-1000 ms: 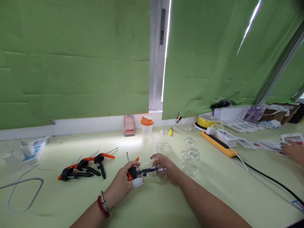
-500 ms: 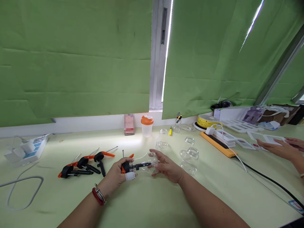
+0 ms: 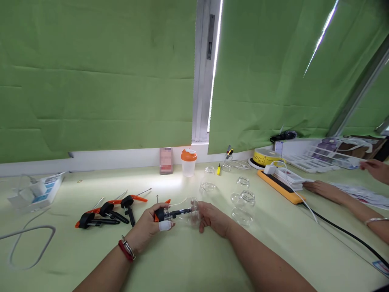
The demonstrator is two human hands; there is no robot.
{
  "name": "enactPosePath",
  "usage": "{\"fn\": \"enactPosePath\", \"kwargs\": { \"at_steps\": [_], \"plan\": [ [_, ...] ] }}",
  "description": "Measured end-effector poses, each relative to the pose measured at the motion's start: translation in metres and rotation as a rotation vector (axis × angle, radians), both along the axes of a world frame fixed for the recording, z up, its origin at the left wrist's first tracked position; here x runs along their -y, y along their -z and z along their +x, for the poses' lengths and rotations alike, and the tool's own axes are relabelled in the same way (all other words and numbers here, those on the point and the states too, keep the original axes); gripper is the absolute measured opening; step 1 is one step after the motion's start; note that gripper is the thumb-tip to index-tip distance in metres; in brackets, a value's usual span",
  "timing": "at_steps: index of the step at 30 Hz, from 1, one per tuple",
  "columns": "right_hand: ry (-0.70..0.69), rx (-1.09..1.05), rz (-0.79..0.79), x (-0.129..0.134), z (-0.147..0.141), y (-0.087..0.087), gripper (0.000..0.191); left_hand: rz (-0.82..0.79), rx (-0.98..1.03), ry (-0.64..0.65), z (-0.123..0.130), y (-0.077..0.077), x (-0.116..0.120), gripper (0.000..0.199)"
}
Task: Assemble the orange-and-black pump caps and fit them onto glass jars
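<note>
A clear glass bottle (image 3: 185, 211) lies sideways between my hands, with a black tube inside it. My left hand (image 3: 151, 223) is wrapped round the black and orange cap (image 3: 160, 214) at the bottle's neck; its thumb has a white bandage. At the wide base, my right hand (image 3: 212, 219) holds the glass with its fingertips. Left of my hands lie three black and orange pump tops (image 3: 86, 220) with black tubes and metal rods. Several clear glass bottles (image 3: 242, 211) stand upright on the right.
An orange-lidded cup (image 3: 189, 164) and a pink box (image 3: 166, 161) stand by the wall. An orange power strip (image 3: 280, 187) with cables lies at right, a white one (image 3: 45, 192) at left. Another person's hands (image 3: 328, 192) are at far right, near white trays (image 3: 310, 163).
My right hand's fingers have shifted lower round the bottle's base. The other person's hands have moved apart, one toward the white stack, the other lifting a clear tray or lid.
</note>
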State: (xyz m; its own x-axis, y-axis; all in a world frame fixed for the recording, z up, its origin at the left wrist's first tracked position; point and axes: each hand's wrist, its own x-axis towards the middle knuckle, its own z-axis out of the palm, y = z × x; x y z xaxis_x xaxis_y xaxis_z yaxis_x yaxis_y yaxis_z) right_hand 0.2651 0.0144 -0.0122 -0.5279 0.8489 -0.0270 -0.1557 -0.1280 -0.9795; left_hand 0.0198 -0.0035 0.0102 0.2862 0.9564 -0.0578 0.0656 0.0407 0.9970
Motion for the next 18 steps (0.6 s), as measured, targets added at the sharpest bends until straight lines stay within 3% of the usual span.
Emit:
{"fn": "enactPosePath", "kwargs": {
  "at_steps": [5,11,16,18],
  "plan": [
    [0.005,-0.025,0.092,0.0009,0.0050,-0.0012,0.082,0.008,0.022,-0.001,-0.0023,-0.0011,0.0007,0.057],
    [-0.017,0.102,0.080,-0.0055,0.0023,0.0056,0.048,-0.003,0.040,0.030,-0.0021,-0.0034,0.0021,0.062],
    [0.016,0.038,0.122,-0.0018,0.0014,0.0030,0.051,0.020,0.032,0.000,-0.0017,-0.0051,0.0020,0.058],
    [0.019,-0.018,0.146,0.0013,0.0027,0.0004,0.065,0.007,0.035,0.000,-0.0018,-0.0065,0.0025,0.059]
  ]
}}
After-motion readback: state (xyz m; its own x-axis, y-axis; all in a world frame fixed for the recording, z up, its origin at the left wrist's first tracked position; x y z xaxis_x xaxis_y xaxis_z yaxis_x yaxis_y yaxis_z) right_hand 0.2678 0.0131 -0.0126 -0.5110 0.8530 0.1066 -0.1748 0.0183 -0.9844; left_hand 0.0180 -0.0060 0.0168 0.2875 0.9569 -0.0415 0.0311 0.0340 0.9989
